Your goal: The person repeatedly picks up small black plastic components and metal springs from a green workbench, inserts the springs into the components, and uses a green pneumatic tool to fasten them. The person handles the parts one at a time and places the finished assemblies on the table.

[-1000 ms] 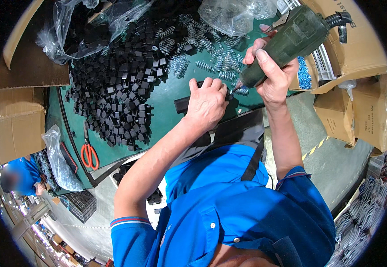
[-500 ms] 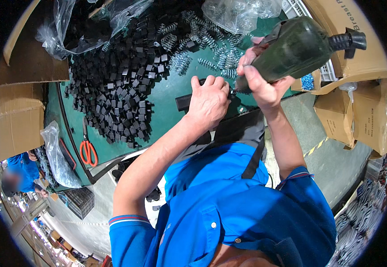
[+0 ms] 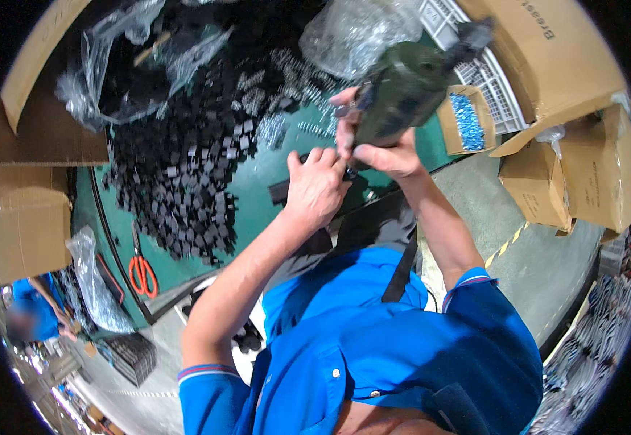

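Observation:
My right hand [image 3: 392,156] grips a dark green power screwdriver [image 3: 405,90] around its lower body. The tool is blurred and leans up and to the right, its lower end close to the fingers of my left hand [image 3: 317,185]. With the knuckles up, my left hand is closed over a black plastic part [image 3: 279,193] near the table's front edge. One block-shaped end of that part sticks out to the left; the rest is hidden under the fingers. A heap of small black plastic pieces [image 3: 185,174] and several metal coil springs [image 3: 272,130] lie beyond and left.
Orange-handled scissors [image 3: 141,275] lie on the green tabletop [image 3: 257,230] at left. A small carton [image 3: 446,130] holds blue screws, beside a white plastic crate [image 3: 500,94]. Clear plastic bags [image 3: 355,36] lie at the back. Cardboard boxes [image 3: 540,185] stand right; another person [image 3: 36,312] is far left.
The whole view has shifted. The screwdriver has swung left into a more upright lean, its lower end still by my left hand. My left hand keeps its hold on the black part.

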The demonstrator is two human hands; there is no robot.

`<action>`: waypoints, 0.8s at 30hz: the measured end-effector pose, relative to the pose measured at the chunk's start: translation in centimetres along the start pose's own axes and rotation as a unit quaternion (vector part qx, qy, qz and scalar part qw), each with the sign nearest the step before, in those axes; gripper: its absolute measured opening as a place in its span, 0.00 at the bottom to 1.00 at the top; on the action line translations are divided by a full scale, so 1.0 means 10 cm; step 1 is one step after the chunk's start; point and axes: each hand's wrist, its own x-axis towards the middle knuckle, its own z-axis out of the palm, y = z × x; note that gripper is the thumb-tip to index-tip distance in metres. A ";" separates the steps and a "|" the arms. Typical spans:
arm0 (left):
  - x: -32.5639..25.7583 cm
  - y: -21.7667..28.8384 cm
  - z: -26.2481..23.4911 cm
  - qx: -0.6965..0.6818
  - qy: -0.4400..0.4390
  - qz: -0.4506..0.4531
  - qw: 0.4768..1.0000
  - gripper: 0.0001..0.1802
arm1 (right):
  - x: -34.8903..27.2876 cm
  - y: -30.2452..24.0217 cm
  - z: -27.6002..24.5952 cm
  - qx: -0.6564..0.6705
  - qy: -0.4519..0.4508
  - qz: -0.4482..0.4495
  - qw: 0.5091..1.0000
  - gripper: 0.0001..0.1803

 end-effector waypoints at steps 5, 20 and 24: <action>0.01 0.00 0.02 -0.006 0.020 0.002 1.000 0.22 | -0.07 -0.26 0.02 -0.078 0.143 -0.004 0.987 0.27; -0.93 -0.23 -1.33 0.093 0.031 -0.146 0.984 0.23 | -0.26 -0.62 -0.89 -0.703 0.271 0.200 0.627 0.18; -2.32 -0.90 -1.29 0.188 -0.145 -0.353 0.905 0.09 | -0.38 -0.63 -1.34 -0.775 0.234 0.286 0.513 0.17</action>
